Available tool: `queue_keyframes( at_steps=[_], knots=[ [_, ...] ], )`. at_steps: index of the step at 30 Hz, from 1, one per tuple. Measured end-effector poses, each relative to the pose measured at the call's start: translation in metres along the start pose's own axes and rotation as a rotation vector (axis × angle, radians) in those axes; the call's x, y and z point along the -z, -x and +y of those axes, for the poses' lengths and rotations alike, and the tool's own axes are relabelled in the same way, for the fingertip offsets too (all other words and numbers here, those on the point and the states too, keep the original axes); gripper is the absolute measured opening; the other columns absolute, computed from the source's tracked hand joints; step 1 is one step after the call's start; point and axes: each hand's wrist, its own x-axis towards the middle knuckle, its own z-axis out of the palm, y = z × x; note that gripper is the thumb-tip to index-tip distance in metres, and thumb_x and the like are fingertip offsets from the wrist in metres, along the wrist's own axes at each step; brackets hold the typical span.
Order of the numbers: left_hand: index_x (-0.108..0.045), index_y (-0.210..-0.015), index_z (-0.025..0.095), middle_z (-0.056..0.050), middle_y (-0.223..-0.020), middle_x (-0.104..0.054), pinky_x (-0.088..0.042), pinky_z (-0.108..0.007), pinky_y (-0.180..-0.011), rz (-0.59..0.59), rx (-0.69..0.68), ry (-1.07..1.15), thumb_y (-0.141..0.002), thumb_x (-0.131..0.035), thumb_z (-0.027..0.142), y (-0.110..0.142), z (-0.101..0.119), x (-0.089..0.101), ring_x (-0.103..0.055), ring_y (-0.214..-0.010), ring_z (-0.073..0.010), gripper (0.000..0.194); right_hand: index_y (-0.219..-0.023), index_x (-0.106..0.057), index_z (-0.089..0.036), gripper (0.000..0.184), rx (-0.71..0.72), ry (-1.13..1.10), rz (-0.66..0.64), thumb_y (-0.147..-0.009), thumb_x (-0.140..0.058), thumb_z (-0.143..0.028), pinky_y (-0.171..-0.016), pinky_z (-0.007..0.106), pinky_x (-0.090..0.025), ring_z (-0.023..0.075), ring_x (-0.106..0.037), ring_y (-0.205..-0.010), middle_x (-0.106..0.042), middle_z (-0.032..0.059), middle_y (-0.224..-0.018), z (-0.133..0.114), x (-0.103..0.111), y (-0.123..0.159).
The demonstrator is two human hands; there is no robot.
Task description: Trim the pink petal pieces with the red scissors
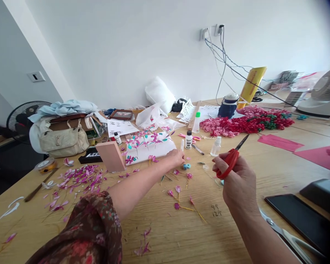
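The grip of the right hand (240, 183) is closed round red-handled scissors (233, 157), blades pointing up and away to the far right. The left hand (176, 157) reaches out with fingers curled; whether its grip holds anything cannot be told. Just beyond it stands a small white tube (182, 145), and blue spools (186, 166) lie just to its right.

Between the two arms, on the worktop (198, 244), lie pink flower sprigs (178, 200) on yellow stems. To their right, handwriting (216, 210) on the wood shows the numerals 4 and 12, each followed by a mark that is unclear.

Farther off, a black-capped bottle (189, 141) carries a dark-and-white label too small to read; so does a second bottle (117, 138) to the left. A black box (90, 155) on the left bears large white lettering, partly hidden by a pinkish block (110, 157). The yellow roll (251, 86) at far right has faint print, illegible here.
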Motion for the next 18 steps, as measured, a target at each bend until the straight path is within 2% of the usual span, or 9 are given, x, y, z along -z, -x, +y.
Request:
queue_keyframes(
  at_steps=[10, 18],
  knots=[
    [-0.053, -0.112, 0.015, -0.009, -0.112, -0.056, -0.049, -0.040, -0.080, -0.004, 0.009, -0.045, -0.086, -0.051, 0.032, -0.004, 0.004, -0.002, -0.057, -0.095, -0.0192, 0.031, -0.073, -0.057, -0.019, 0.020, -0.015, 0.008, -0.010, -0.061, -0.071, -0.026, -0.042, 0.022, -0.036, 0.0113, -0.049, -0.047, -0.055, -0.0045, -0.057, 0.001, -0.001, 0.000],
    [-0.056, -0.105, 0.014, -0.007, -0.104, -0.059, -0.048, -0.039, -0.079, 0.045, -0.093, -0.117, -0.086, -0.050, 0.034, 0.016, -0.002, 0.014, -0.057, -0.091, -0.0178, 0.028, -0.072, -0.056, -0.019, 0.022, -0.040, 0.029, -0.033, -0.059, -0.072, -0.027, -0.041, 0.021, -0.035, 0.0107, -0.049, -0.046, -0.054, -0.0053, -0.056, 0.004, -0.002, -0.001]
  ],
)
